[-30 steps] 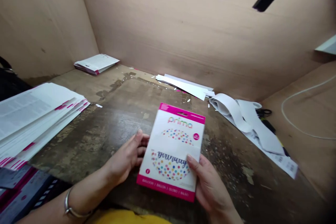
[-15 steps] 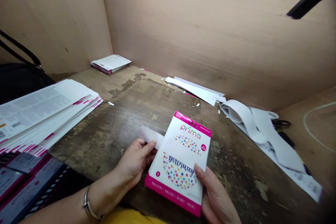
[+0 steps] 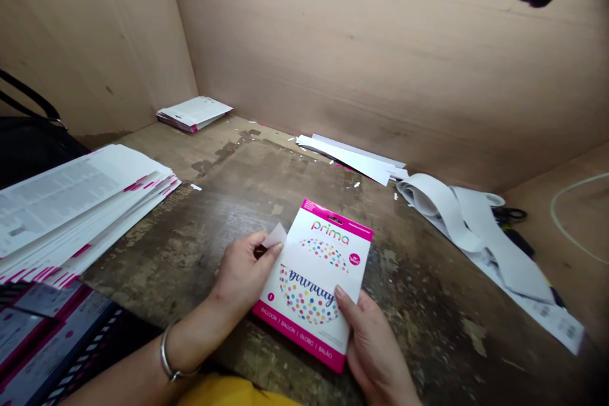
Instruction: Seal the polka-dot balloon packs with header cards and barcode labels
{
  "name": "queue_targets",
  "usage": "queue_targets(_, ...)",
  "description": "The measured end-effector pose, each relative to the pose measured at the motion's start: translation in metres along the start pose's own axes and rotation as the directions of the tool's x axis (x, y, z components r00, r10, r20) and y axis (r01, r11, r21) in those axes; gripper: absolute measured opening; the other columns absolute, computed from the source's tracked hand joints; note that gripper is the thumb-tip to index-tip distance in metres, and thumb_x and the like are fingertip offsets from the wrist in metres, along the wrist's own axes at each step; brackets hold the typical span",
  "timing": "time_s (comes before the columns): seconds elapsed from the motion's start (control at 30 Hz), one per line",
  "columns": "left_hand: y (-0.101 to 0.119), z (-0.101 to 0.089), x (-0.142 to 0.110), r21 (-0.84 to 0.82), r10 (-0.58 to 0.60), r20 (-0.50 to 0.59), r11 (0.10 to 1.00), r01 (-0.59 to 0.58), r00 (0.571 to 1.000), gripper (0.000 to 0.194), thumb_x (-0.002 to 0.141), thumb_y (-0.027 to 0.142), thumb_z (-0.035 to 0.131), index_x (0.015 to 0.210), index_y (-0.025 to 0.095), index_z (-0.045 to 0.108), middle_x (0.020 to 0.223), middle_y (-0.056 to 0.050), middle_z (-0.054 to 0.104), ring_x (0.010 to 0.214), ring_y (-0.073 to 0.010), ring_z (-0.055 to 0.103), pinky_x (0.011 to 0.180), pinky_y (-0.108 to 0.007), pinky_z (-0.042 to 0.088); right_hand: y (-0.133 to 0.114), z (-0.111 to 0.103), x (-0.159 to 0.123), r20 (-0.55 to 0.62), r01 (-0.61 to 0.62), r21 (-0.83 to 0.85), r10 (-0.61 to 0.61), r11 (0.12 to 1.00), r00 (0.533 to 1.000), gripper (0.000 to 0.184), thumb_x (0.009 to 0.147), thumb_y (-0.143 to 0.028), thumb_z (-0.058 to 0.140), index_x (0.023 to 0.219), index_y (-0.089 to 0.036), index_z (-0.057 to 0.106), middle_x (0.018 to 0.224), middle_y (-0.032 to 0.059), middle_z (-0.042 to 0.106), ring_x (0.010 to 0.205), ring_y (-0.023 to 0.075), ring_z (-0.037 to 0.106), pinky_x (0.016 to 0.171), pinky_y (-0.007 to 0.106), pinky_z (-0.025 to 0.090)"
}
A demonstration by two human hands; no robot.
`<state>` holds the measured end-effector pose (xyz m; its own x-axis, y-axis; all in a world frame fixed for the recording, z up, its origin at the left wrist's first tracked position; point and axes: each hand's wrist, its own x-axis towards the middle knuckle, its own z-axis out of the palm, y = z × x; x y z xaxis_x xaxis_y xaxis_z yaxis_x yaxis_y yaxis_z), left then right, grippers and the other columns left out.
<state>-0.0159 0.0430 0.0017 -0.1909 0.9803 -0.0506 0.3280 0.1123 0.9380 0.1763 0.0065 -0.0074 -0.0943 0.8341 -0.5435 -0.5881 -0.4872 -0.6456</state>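
A flat white and pink balloon packet [image 3: 309, 330] with a polka-dot birthday print is tilted above the table in front of me. Its right edge is gripped by my right hand [image 3: 373, 342], thumb on the front and fingers behind. My left hand [image 3: 247, 273] is at the packet's left edge, pinching a small white piece of paper [image 3: 275, 236] between thumb and fingers. A plain white band crosses the printed balloon; whether it joins the paper in my left hand I cannot tell. The packet's back is hidden.
A fanned stack of printed cards [image 3: 90, 196] lies at left, above a crate [image 3: 61, 336] of packets. More cards [image 3: 195, 113] sit in the far corner. White paper strips [image 3: 352, 158], a curled label roll [image 3: 442, 209] and scissors [image 3: 514, 214] lie along the back and right.
The packet and both hands have shifted slightly left in view. My left hand has come closer to the packet's edge, and less of the white paper shows beside it.
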Motion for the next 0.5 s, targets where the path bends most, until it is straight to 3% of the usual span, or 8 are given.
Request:
queue_targets(0.07,0.0,-0.001,0.001,0.206,0.213,0.03,0.955,-0.215,0.977,0.018,0.084,0.026,0.053,0.071,0.018,0.062,0.07,-0.002,0.062,0.068,-0.0175,0.058,0.062,-0.028,0.044,0.0,0.0,0.0,-0.01,0.004,-0.009,-0.004,1.0,1.0,0.053,0.069,-0.029,0.078,0.116,-0.016,0.057,0.104,0.0136,0.069,0.091,0.0327,0.066,0.081,0.05,0.053)
queue_targets(0.13,-0.003,0.001,0.001,0.301,0.411,0.116,0.853,-0.426,0.904,0.017,0.086,0.017,0.048,0.078,0.018,0.062,0.078,-0.003,0.062,0.076,-0.0179,0.058,0.069,-0.029,0.045,0.001,-0.001,0.0,-0.024,0.004,-0.024,-0.005,1.0,1.0,0.049,0.069,-0.031,0.078,0.112,-0.016,0.059,0.103,0.013,0.07,0.091,0.033,0.066,0.078,0.049,0.054)
queue_targets(0.2,-0.008,0.004,-0.001,0.333,0.52,0.208,0.758,-0.56,0.828,0.019,0.086,0.011,0.044,0.087,0.017,0.062,0.087,-0.006,0.062,0.086,-0.0189,0.057,0.076,-0.03,0.045,0.003,-0.002,0.001,-0.035,0.001,-0.048,-0.003,0.999,0.999,0.047,0.068,-0.034,0.078,0.107,-0.016,0.061,0.1,0.013,0.071,0.09,0.0335,0.067,0.074,0.048,0.055)
queue_targets(0.27,-0.013,0.008,-0.003,0.365,0.546,0.295,0.694,-0.621,0.784,0.018,0.086,0.01,0.044,0.088,0.017,0.06,0.09,-0.007,0.062,0.089,-0.0191,0.056,0.078,-0.03,0.046,0.004,-0.002,0.002,-0.036,0.003,-0.079,-0.006,0.997,0.999,0.045,0.067,-0.037,0.078,0.103,-0.015,0.062,0.095,0.0132,0.072,0.087,0.0333,0.067,0.072,0.047,0.055)
queue_targets(0.4,-0.018,0.014,-0.006,0.464,0.479,0.426,0.612,-0.64,0.767,0.015,0.089,0.013,0.045,0.083,0.017,0.058,0.086,-0.007,0.061,0.083,-0.0185,0.055,0.073,-0.029,0.046,0.002,-0.001,0.002,-0.006,0.012,-0.164,-0.013,0.986,1.0,0.045,0.068,-0.044,0.076,0.1,-0.014,0.063,0.087,0.012,0.073,0.081,0.0306,0.068,0.072,0.043,0.055)
queue_targets(0.47,-0.017,0.015,-0.005,0.511,0.45,0.469,0.564,-0.649,0.76,0.015,0.089,0.013,0.044,0.08,0.017,0.056,0.084,-0.006,0.06,0.079,-0.019,0.055,0.07,-0.03,0.045,-0.004,-0.005,0.0,0.043,0.034,-0.308,-0.022,0.951,0.999,0.048,0.073,-0.048,0.07,0.104,-0.013,0.061,0.087,0.0121,0.072,0.079,0.0294,0.068,0.071,0.043,0.054)
queue_targets(0.5,-0.016,0.014,-0.005,0.523,0.441,0.488,0.543,-0.657,0.753,0.016,0.088,0.013,0.044,0.079,0.017,0.056,0.083,-0.006,0.06,0.078,-0.0193,0.055,0.068,-0.03,0.045,-0.008,-0.008,-0.003,0.057,0.074,-0.445,-0.055,0.893,0.997,0.048,0.075,-0.05,0.066,0.106,-0.013,0.06,0.088,0.0127,0.071,0.077,0.0291,0.068,0.07,0.044,0.054)
